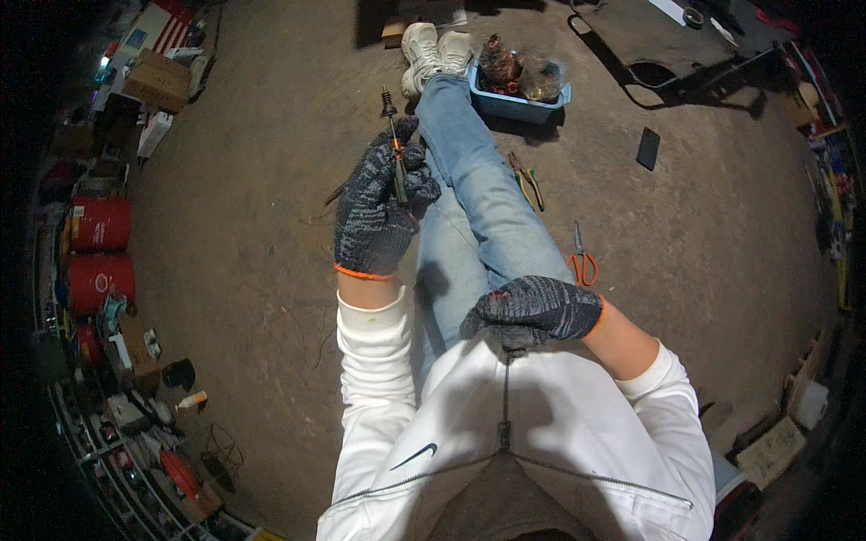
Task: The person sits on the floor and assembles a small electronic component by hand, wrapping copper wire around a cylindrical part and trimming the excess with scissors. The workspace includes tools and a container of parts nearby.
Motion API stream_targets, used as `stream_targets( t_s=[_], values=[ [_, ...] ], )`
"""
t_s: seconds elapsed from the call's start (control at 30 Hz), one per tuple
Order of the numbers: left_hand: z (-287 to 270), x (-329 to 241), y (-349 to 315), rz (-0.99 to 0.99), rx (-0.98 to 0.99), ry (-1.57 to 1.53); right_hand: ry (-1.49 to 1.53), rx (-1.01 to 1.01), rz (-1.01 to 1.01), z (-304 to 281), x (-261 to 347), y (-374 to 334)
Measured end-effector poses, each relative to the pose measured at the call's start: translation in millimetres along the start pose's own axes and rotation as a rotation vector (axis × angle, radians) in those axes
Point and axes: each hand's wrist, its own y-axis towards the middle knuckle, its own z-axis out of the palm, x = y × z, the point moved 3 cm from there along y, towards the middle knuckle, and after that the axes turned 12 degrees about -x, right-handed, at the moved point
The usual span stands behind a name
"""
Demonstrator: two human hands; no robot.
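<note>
My left hand point(381, 203), in a dark grey knitted glove with an orange cuff, is raised beside my legs. Its fingers close on a slim black rod-shaped part point(397, 149) with a ribbed tip and an orange band, pointing away from me. My right hand point(534, 312), gloved alike, lies closed over my lap at the bottom of my jacket zipper. Whether anything is inside its fingers is hidden. Just beyond the right hand, scissors point(585, 263) with orange handles lie on the floor. Pliers point(526, 182) with yellow-green handles lie farther off, beside my leg.
A blue tub point(519, 109) with copper-coloured scrap and clear plastic bags stands by my shoes. Right of it are a phone point(648, 149) and a dark table point(686, 45). Red containers point(101, 284), boxes and clutter line the left; more clutter lines the right.
</note>
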Motion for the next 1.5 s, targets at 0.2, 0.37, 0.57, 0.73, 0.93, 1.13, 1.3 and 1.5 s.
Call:
stream_targets(
  t_s=[0.2,0.37,0.57,0.73,0.93,1.13,1.3,1.5],
  values=[
    [7.4,12.3,0.6,-0.183,0.078,-0.289,-0.09,0.161,0.071,13.0,18.8,-4.1],
    [4.3,27.8,1.2,-0.229,0.054,-0.291,0.117,0.23,0.269,16.9,13.0,-8.5],
    [-15.1,50.4,-3.9,-0.3,0.001,-0.311,0.178,-0.155,0.096,0.4,14.7,-30.9],
    [-23.3,71.9,-20.3,-0.415,-0.019,-0.39,0.157,-0.591,-0.354,-29.3,38.2,-42.2],
    [-3.7,82.8,-44.9,-0.375,0.064,-0.39,0.195,-0.86,-0.732,-44.6,63.7,-25.9],
    [1.4,76.5,-50.0,-0.121,-0.052,-0.011,0.655,-0.696,-0.917,-47.5,63.3,-5.9],
    [6.9,68.5,-62.2,0.054,0.06,0.185,0.048,-0.864,-1.042,-41.2,63.9,9.2],
    [3.7,48.2,-57.0,0.241,-0.014,0.323,-1.137,-0.896,-0.871,-26.3,57.9,22.3]
  ],
)
